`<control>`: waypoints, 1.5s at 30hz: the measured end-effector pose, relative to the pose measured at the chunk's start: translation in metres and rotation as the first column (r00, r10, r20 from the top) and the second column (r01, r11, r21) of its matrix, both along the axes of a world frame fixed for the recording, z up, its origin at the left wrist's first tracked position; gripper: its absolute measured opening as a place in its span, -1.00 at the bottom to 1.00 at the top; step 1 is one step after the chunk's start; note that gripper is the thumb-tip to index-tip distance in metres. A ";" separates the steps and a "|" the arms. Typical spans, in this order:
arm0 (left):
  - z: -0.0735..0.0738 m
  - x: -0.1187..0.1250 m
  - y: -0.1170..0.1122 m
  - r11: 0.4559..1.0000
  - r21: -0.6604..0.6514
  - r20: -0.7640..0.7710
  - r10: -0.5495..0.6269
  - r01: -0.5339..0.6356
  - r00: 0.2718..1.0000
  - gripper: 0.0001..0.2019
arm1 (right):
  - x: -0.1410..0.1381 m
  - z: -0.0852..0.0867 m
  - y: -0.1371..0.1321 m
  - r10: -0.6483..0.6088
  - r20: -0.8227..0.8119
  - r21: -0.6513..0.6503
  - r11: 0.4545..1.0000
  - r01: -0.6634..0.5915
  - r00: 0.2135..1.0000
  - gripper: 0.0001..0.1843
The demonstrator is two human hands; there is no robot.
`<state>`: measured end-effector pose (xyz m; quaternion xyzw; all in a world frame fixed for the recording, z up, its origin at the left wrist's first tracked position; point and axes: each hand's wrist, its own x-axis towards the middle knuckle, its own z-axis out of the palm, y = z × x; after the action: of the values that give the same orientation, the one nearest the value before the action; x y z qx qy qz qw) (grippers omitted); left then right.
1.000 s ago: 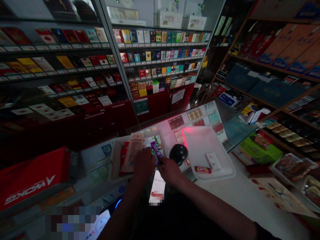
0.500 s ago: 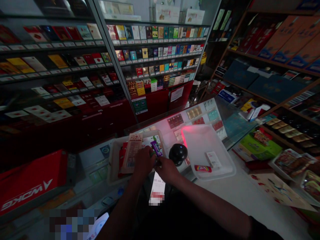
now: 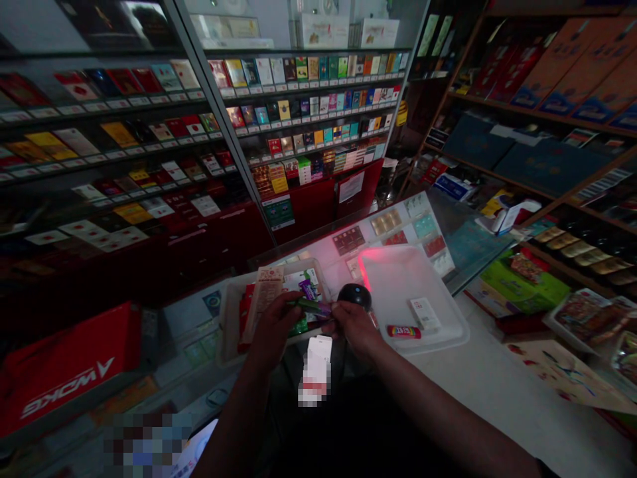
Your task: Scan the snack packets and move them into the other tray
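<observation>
My left hand and my right hand are both closed on the ends of a small green and purple packet, held level between them just above the counter. Behind the packet stands a white tray with an orange-and-white packet and several other small packs in it. A black round scanner glowing red sits just beyond my right hand. To its right a second white tray holds a red sweet roll and a small white box.
A phone lies on the glass counter below my hands. Glass-fronted shelves of cigarette packs fill the wall behind. A red box sits at the left. Wooden shelves with cartons and snack packs line the right side.
Both hands have lifted the green and purple packet off the left tray and turned it level between them. The view has shifted slightly.
</observation>
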<state>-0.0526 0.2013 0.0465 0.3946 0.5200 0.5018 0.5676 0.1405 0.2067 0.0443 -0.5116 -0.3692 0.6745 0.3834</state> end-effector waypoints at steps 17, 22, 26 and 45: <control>0.014 0.066 0.021 0.997 -0.068 0.000 0.034 -0.034 0.999 -0.45 | 0.066 0.027 0.018 -0.209 0.030 0.203 0.959 0.199 0.977 -0.63; 0.013 0.081 0.038 0.996 -0.071 -0.003 0.048 -0.048 0.999 -0.43 | 0.082 0.021 0.032 -0.244 0.019 0.235 0.944 0.233 0.970 -0.61; 0.016 0.090 0.053 0.997 -0.052 -0.068 0.046 -0.050 0.997 -0.51 | 0.089 0.014 0.044 -0.268 -0.020 0.250 0.931 0.265 0.963 -0.61; 0.013 0.111 0.075 0.987 -0.142 -0.027 -0.078 0.074 0.997 -0.58 | 0.098 0.004 0.051 -0.390 0.207 0.371 0.880 0.297 0.897 -0.65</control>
<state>0.0584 0.2760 0.0591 0.3811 0.5479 0.4351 0.6043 0.2389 0.2574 0.0487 -0.5868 -0.4289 0.4455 0.5228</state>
